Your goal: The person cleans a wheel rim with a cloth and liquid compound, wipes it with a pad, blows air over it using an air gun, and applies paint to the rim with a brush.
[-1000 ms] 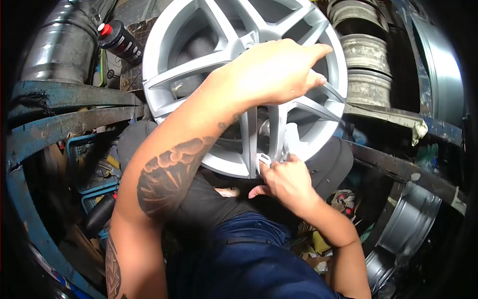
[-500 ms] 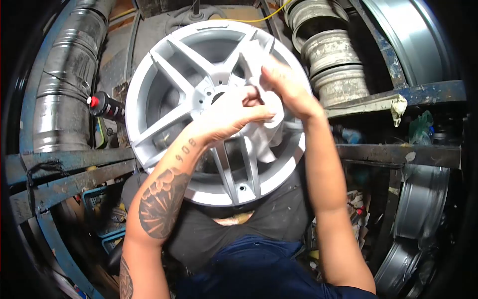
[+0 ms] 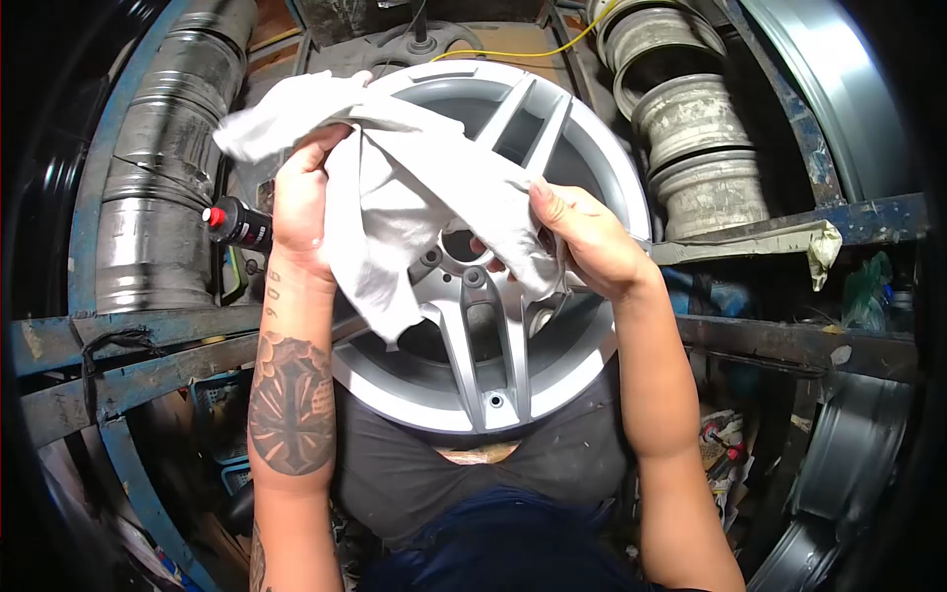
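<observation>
A silver alloy wheel [image 3: 617, 187] with paired spokes rests over my thighs, its face up. Spread above its upper left part is a white cloth [image 3: 395, 187]. My left hand [image 3: 308, 197] grips the cloth near the wheel's left edge, fingers partly under the fabric. On the other side, my right hand [image 3: 587, 232] pinches the cloth's right end between thumb and fingers, over the right spokes. The cloth hides much of the hub and the left spokes.
A black bottle with a red cap [image 3: 237, 223] lies at the left. Stacked rims stand at left [image 3: 153, 247] and right [image 3: 710, 192]. Blue metal rails [image 3: 178, 370] flank both sides. A yellow cable [image 3: 523, 53] crosses the back.
The cloth, bunched at the wheel's right side half a second ago, is now stretched out between my hands. My left hand has moved left and up, away from the hub.
</observation>
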Motion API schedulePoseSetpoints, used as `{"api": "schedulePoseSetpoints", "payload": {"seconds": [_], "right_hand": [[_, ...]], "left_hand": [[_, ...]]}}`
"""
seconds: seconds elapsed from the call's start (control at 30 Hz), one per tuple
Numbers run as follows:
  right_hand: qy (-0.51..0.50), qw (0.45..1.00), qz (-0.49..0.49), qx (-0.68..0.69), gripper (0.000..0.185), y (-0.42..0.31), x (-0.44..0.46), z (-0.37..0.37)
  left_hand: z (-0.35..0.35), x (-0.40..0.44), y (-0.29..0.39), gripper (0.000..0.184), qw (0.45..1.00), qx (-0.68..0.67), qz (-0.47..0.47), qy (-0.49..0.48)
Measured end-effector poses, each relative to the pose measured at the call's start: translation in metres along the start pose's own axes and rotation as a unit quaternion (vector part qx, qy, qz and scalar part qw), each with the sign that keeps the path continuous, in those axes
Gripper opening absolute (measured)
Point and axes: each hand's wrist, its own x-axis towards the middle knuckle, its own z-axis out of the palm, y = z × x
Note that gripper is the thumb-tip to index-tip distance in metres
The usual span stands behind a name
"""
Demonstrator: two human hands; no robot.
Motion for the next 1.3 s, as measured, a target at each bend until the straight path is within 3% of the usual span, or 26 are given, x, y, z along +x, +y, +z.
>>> {"api": "schedulePoseSetpoints", "payload": {"seconds": [0.03, 0.1, 0.2, 0.3, 0.37, 0.47, 0.57, 0.73, 0.9, 0.97, 1.0, 1.13, 1.27, 1.3], "right_hand": [[0.031, 0.999, -0.002, -0.016, 0.050, 0.001, -0.001, 0.002], [0.044, 0.998, -0.036, 0.014, 0.048, 0.000, -0.002, 0.003], [0.097, 0.992, -0.073, -0.017, 0.045, 0.003, 0.000, -0.009], [0.152, 0.979, -0.131, -0.022, 0.040, -0.001, 0.000, -0.008], [0.159, 0.974, -0.138, 0.080, 0.033, -0.008, -0.003, -0.005], [0.196, 0.953, -0.172, 0.156, 0.034, -0.016, -0.006, -0.002], [0.183, 0.955, -0.177, 0.151, 0.034, -0.014, -0.009, -0.014], [0.218, 0.956, -0.169, 0.097, 0.037, -0.014, -0.004, -0.010], [0.185, 0.974, -0.120, 0.043, 0.042, -0.013, -0.004, 0.007], [0.158, 0.983, -0.078, -0.049, 0.036, -0.011, -0.006, 0.006], [0.177, 0.978, -0.069, -0.081, 0.029, -0.012, -0.006, 0.011], [0.233, 0.910, -0.262, -0.220, 0.024, 0.001, 0.002, 0.010], [0.270, 0.893, -0.307, -0.187, 0.022, 0.000, 0.003, 0.015], [0.265, 0.911, -0.283, -0.142, 0.022, 0.002, 0.003, 0.013]], "left_hand": [[0.005, 0.001, -0.004, 0.033, 0.996, 0.068, 0.046, 0.019], [0.013, -0.005, -0.007, 0.043, 0.999, -0.015, -0.036, 0.020], [0.019, -0.007, -0.011, 0.066, 0.968, -0.106, -0.195, -0.119], [0.038, -0.013, -0.012, 0.054, 0.984, -0.034, -0.174, -0.035], [0.026, -0.012, -0.012, 0.040, 0.987, 0.074, -0.139, -0.026], [0.036, -0.019, 0.001, 0.031, 0.936, 0.335, -0.105, -0.015], [0.032, -0.018, -0.002, 0.038, 0.912, 0.393, -0.116, -0.021], [0.028, -0.018, -0.019, 0.030, 0.930, 0.367, 0.014, 0.002], [0.027, -0.021, -0.027, 0.029, 0.980, 0.197, 0.014, -0.002], [0.030, -0.023, -0.026, 0.030, 0.986, 0.167, -0.005, -0.011], [0.039, -0.025, -0.026, 0.041, 0.986, 0.169, 0.000, -0.006], [0.050, -0.025, -0.027, 0.033, 0.989, 0.145, 0.017, 0.011], [0.045, -0.027, -0.032, 0.030, 0.984, 0.172, 0.020, 0.035], [0.045, -0.027, -0.032, 0.029, 0.983, 0.175, 0.018, 0.044]]}}
